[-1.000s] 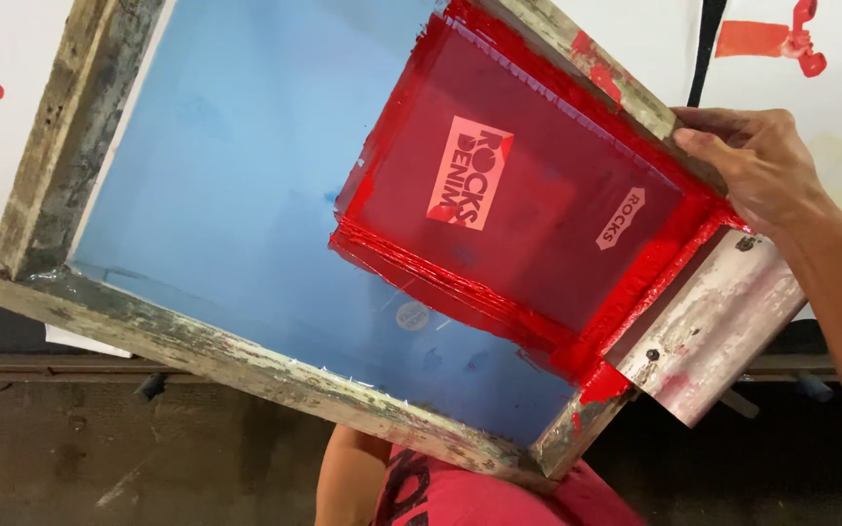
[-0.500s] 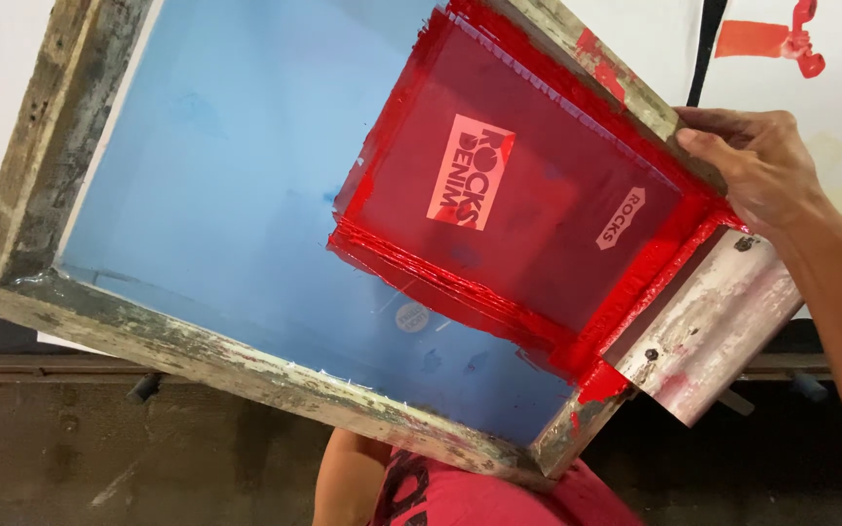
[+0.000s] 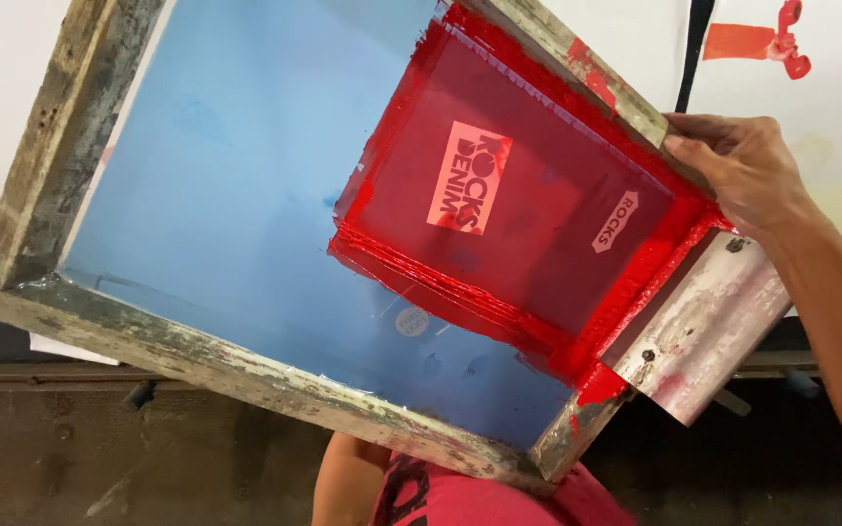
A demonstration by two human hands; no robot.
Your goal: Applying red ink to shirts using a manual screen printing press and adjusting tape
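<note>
Here the right hand (image 3: 747,170) curls its fingers (image 3: 699,146) around the wooden printing frame (image 3: 246,365), beside a squeegee (image 3: 704,336).

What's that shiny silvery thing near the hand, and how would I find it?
Start at the big wooden frame with its blue screen. Follow it to the red-inked corner by the right hand. The squeegee leans there: the only pale metal-looking slab, smeared red.

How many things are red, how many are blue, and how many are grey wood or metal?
Red: 2, the ink patch and the shirt.
Blue: 1, the screen mesh.
Grey: 2, the wooden frame held by the right hand, and the squeegee.
Total: 5.
</note>
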